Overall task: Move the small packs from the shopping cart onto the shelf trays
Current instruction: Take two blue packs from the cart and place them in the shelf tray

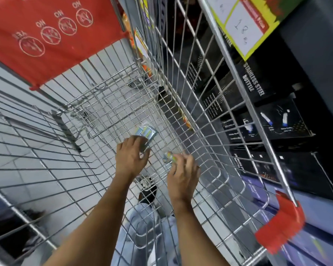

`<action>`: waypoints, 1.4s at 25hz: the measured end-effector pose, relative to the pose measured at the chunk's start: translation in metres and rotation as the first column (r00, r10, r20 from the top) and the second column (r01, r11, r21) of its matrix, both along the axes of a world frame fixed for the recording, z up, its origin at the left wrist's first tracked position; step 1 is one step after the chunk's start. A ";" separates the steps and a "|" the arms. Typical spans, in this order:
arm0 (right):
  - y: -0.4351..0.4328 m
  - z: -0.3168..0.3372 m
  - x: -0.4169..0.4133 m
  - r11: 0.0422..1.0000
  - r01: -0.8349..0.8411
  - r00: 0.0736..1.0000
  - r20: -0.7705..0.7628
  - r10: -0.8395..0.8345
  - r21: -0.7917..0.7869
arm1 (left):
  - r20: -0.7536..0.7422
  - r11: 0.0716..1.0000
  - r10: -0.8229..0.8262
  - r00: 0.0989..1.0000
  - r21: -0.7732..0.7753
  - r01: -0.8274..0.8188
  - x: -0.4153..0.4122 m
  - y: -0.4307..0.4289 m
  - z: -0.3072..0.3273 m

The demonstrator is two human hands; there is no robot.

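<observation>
Both my arms reach down into a wire shopping cart point(96, 104). My left hand point(130, 157) lies over a stack of small blue-and-yellow packs point(146, 132) on the cart floor, fingers curled around their near edge. My right hand point(183, 172) is closed on another small pack point(168, 157), held just above the wire floor to the right of the left hand. The shelf trays are not in view.
A red child-seat flap point(52, 35) with printed warning signs hangs at the cart's far end. Black boxes marked stainless steel bottle point(258, 87) fill the shelf right of the cart, under a yellow price sign point(246, 25). A red corner bumper point(281, 225) caps the near right rim.
</observation>
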State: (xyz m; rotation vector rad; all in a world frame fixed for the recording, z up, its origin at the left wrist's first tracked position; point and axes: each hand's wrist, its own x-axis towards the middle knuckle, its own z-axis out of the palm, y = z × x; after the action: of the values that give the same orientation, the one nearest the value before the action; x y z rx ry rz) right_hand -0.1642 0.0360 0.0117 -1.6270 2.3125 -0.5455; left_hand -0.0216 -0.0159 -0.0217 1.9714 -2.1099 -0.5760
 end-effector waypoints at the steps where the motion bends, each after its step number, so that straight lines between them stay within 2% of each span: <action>1: 0.002 -0.002 0.001 0.997 -0.075 0.996 -0.038 0.076 0.028 | -0.066 0.995 0.096 0.993 0.024 -0.094 0.001 -0.003 0.000; 3: 0.006 -0.008 0.004 0.983 -0.161 0.985 -0.045 0.165 0.092 | -0.122 0.970 0.231 0.965 0.105 -0.219 0.002 -0.012 0.002; 4: 0.008 -0.011 0.005 0.978 -0.169 0.985 -0.023 0.173 0.125 | -0.110 0.967 0.226 0.968 0.149 -0.209 0.002 -0.016 0.002; 9: 0.015 -0.030 0.007 0.972 -0.072 0.993 0.108 0.049 0.223 | 0.017 0.951 -0.032 0.999 0.307 0.025 -0.003 -0.029 -0.002; 14: 0.013 -0.035 0.013 0.981 -0.019 0.996 0.086 0.002 0.193 | 0.010 0.975 0.058 0.998 0.216 -0.059 -0.006 -0.023 -0.005; 20: 0.012 -0.029 0.014 0.985 -0.029 1.000 0.015 0.027 0.173 | -0.140 0.954 0.271 0.952 0.171 -0.246 -0.008 -0.016 0.001; 24: -0.002 -0.015 0.010 0.984 0.120 0.991 0.038 -0.126 0.132 | -0.190 0.951 0.301 0.935 0.127 -0.280 -0.005 -0.013 0.013; 26: -0.012 -0.004 0.011 0.986 0.131 0.990 0.040 -0.135 0.100 | -0.240 0.946 0.324 0.915 0.109 -0.306 -0.005 -0.014 0.023; 28: -0.022 0.012 0.015 0.991 0.113 0.993 0.031 -0.116 0.068 | -0.333 0.913 0.406 0.851 0.093 -0.398 -0.009 -0.016 0.041; 31: -0.034 0.042 0.024 0.992 0.125 0.992 0.026 -0.125 0.006 | -0.450 0.795 0.575 0.683 0.110 -0.597 -0.016 -0.015 0.076; 33: -0.042 0.069 0.028 0.991 0.129 0.991 0.041 -0.128 -0.032 | -0.508 0.723 0.629 0.588 0.105 -0.683 -0.016 -0.015 0.099; 35: -0.049 0.105 0.032 0.985 0.136 0.990 0.059 -0.130 -0.110 | -0.541 0.692 0.636 0.551 0.083 -0.717 -0.013 -0.021 0.126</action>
State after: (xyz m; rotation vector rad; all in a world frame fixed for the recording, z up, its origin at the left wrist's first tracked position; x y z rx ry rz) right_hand -0.1322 -0.0127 0.1171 -1.4948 2.4041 -0.7528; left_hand -0.0348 -0.0369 0.1043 2.0136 -0.8981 -0.6652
